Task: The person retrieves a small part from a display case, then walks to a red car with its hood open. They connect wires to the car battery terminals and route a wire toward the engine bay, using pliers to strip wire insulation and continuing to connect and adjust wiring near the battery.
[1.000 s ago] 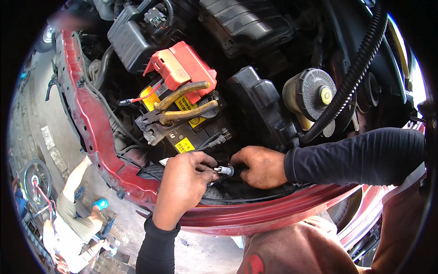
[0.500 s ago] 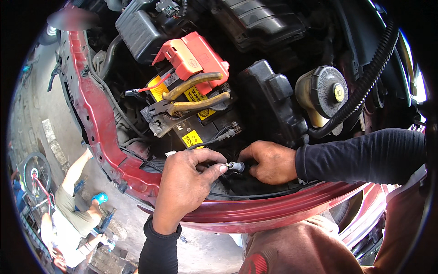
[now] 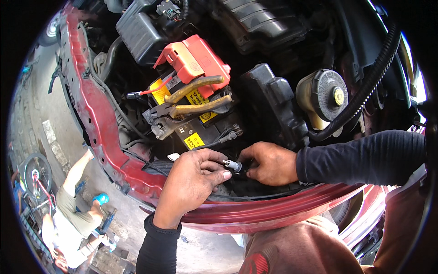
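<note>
A small grey cylindrical fitting with a dark base (image 3: 232, 165) sits between my hands at the front of the engine bay. My right hand (image 3: 269, 162) is closed on its dark end. My left hand (image 3: 196, 182) has its fingers curled and pressed together at the fitting's pale tip, its thumb just below; what lies inside these fingers is hidden. Behind them are the battery (image 3: 182, 134) with yellow labels, yellow-handled pliers (image 3: 196, 108) lying on it, and a raised red terminal cover (image 3: 191, 64).
A black reservoir box (image 3: 269, 100), a round-capped reservoir (image 3: 323, 93) and a corrugated hose (image 3: 365, 91) fill the bay's right. The red front panel (image 3: 107, 137) curves round the bay. Beyond it, at lower left, another person (image 3: 68, 219) is on the pavement beside a bicycle (image 3: 36, 180).
My left thumb has dropped below the fitting, exposing more of it. Both hands stay close together. The whole view has shifted slightly right over the last second.
</note>
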Demonstrator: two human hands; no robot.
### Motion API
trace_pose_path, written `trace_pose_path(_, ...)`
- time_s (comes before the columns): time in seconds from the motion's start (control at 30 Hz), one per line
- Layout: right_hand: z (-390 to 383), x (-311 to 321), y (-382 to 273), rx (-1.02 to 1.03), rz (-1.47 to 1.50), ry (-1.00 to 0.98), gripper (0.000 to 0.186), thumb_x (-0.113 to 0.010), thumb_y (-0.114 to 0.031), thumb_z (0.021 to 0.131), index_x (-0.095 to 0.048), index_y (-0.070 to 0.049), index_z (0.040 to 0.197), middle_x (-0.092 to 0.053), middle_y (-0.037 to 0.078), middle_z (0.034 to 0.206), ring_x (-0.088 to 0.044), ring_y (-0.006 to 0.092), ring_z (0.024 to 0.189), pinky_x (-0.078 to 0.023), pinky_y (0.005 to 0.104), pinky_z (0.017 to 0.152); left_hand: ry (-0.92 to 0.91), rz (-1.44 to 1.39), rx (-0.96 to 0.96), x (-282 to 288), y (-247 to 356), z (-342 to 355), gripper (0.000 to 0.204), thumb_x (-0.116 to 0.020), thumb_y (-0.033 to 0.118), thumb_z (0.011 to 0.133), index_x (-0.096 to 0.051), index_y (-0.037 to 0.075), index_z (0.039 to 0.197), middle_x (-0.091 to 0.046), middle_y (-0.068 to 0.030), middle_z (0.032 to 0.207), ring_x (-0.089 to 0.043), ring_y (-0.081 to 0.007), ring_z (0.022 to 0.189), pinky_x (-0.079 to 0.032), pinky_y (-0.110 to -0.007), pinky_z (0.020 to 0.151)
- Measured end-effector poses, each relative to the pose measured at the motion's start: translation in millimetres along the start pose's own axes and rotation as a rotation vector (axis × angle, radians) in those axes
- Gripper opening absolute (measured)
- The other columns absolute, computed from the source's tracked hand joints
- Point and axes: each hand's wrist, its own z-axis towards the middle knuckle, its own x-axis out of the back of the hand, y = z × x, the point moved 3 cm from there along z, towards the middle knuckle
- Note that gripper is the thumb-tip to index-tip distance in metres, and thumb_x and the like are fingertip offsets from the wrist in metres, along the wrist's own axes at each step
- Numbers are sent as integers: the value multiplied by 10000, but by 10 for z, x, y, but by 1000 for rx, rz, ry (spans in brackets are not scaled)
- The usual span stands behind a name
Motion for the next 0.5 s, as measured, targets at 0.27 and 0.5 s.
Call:
trace_pose_path(0.27,1,5,-13,-78,99,-36,374,-714,-83,890,-681,71,1230,-704,285,1199,-710,390,1079,-561,422,985,-5,142,-47,-55,27,82,274,-801,-37,883,-700,-73,1135,-773,-119,970,-717,-113,846,-579,-245,757)
trace_pose_path(0.5,33,-38,20,204,29,53,436,-681,-33,918,-605,54,1338,-688,281,1255,-681,400,1180,-544,440,1035,-54,118,-67,-21,-11,65,257,-758,-142,842,-698,-29,1064,-756,-80,975,-728,-129,923,-584,-269,877)
